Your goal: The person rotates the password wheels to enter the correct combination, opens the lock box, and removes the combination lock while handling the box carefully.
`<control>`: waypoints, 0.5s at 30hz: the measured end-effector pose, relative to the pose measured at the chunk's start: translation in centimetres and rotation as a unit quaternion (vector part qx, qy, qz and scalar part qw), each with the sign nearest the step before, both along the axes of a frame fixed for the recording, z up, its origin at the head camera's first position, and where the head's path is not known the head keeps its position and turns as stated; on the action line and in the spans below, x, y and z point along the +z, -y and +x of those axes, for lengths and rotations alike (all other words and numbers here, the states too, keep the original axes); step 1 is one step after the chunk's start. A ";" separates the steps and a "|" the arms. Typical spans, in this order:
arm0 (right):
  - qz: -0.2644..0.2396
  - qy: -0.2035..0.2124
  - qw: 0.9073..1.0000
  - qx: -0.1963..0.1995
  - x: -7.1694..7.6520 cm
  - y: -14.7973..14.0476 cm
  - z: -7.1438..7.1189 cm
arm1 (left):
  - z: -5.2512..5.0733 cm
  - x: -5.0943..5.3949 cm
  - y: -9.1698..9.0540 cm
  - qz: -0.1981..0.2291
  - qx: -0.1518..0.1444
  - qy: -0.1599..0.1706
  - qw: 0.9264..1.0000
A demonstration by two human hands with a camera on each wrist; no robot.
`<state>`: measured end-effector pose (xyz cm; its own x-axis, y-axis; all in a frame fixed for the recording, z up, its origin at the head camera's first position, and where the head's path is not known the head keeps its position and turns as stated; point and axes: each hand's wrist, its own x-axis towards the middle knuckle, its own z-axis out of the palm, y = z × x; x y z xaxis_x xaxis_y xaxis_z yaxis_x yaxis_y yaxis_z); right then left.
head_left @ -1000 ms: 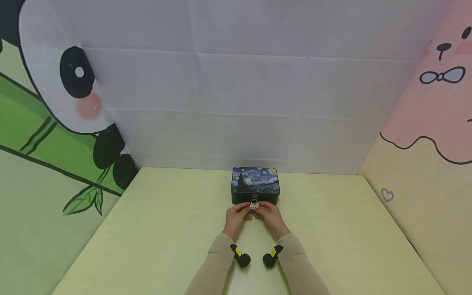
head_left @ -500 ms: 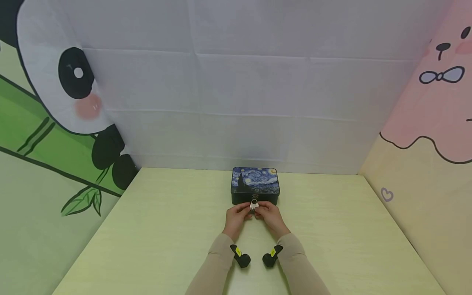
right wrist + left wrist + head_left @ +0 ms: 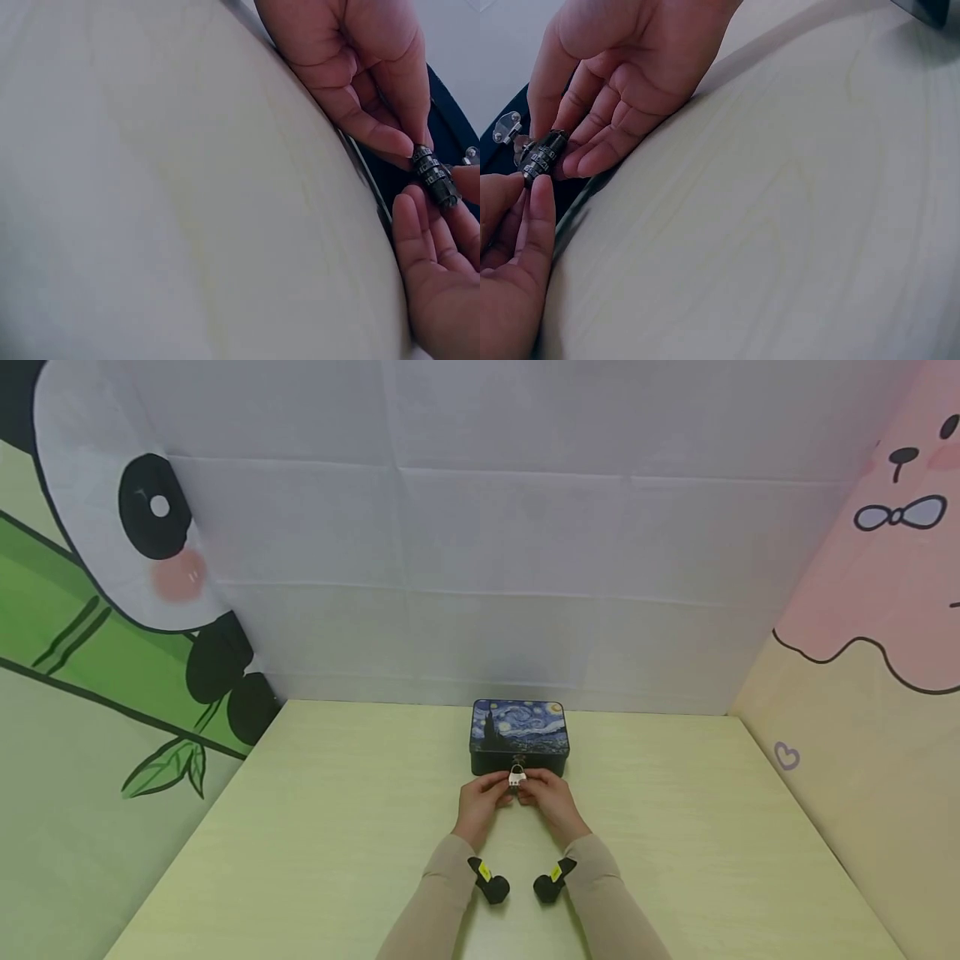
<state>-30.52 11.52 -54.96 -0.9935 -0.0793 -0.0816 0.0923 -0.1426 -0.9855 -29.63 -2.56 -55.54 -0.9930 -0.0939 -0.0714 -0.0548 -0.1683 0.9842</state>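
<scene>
Both hands meet at one small combination padlock [image 3: 517, 778] at the front of a dark tin box [image 3: 519, 727], which sits close to the far edge of the pale desk [image 3: 360, 802], about midway between its left and right edges. The left hand [image 3: 477, 806] pinches one end of the padlock between thumb and finger, while the right hand [image 3: 553, 803] holds the other end with its thumb and fingers, so only the lock separates them. White characters ring the dials, too small to read. The shackle lies at the metal clasp [image 3: 508, 127] on the box front; whether it is fastened cannot be told. A swirling blue night-sky picture covers the lid, which is down. Beige sleeves [image 3: 431, 902] reach to the wrists, each bearing a black device [image 3: 493, 888] with a yellow label. Beyond the desk's far edge rises a creased white backdrop [image 3: 510, 552].
</scene>
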 end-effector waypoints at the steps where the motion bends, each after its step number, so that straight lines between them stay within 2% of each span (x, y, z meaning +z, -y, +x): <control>1: 0.000 0.003 1.000 -0.001 0.0 0.0 0.0 | 0.0 0.0 0.0 -0.001 0.000 0.001 1.000; 5: -0.009 0.017 1.000 0.001 0.1 -0.2 0.0 | 0.3 0.4 0.1 -0.003 -0.005 0.002 1.000; 11: -0.007 0.023 1.000 0.007 0.2 -0.4 0.1 | 1.8 2.8 0.2 -0.003 -0.013 -0.015 1.000; 15: -0.007 0.024 1.000 0.010 0.1 -0.5 0.1 | 1.9 3.0 0.2 0.008 -0.014 -0.011 1.000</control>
